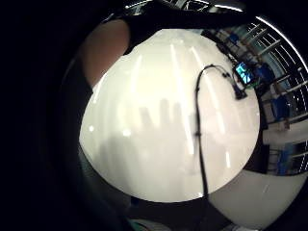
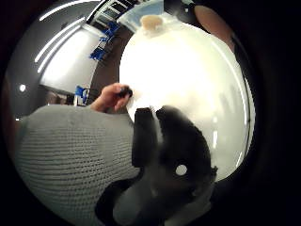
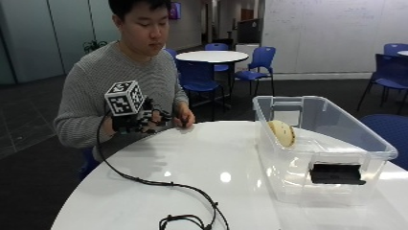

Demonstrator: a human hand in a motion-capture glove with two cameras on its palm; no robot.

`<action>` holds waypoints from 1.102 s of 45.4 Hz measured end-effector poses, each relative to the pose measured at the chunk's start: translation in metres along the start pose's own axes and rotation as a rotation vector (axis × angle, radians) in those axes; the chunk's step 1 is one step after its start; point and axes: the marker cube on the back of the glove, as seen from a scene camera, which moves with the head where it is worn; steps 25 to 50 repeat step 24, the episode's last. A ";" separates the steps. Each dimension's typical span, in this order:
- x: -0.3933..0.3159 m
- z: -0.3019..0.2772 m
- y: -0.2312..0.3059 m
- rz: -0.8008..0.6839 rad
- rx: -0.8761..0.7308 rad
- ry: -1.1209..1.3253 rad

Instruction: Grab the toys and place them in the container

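Worktop [image 3: 191,163] here is a round white glossy table, and a person in a grey knitted sweater [image 3: 102,91] sits behind its far edge. On the right side of the worktop stands a clear rectangular plastic container [image 3: 344,143] with a black handle piece on its near wall. Inside this container, against its left wall, one round beige toy [image 3: 281,132] leans on its edge; in the thumb side palm view the same toy [image 2: 152,22] shows at the far edge of the white surface. I cannot see any other toy on the worktop.

The gloved right hand [image 3: 141,120] hangs just above the worktop at its far edge, close in front of the person's chest and well apart from the container. From the outside view it seems that the grip has nothing in it, and the fingers look loosely bent, not clenched. The thumb side palm view shows black glove parts [image 2: 174,141] over the bare white surface, and the little finger side palm view shows only the shiny worktop [image 1: 168,120] under the palm, with finger shadows on it.

The bare left hand [image 3: 184,120] rests at the worktop edge just beside the gloved hand. In the thumb side palm view this hand [image 2: 113,96] pinches a small dark object [image 2: 124,92]; what it is, I cannot tell.
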 end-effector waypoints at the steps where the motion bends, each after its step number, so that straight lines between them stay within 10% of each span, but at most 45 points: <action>1: -0.002 0.005 0.005 0.005 -0.005 -0.006; 50: -0.003 0.018 0.033 0.069 -0.020 0.027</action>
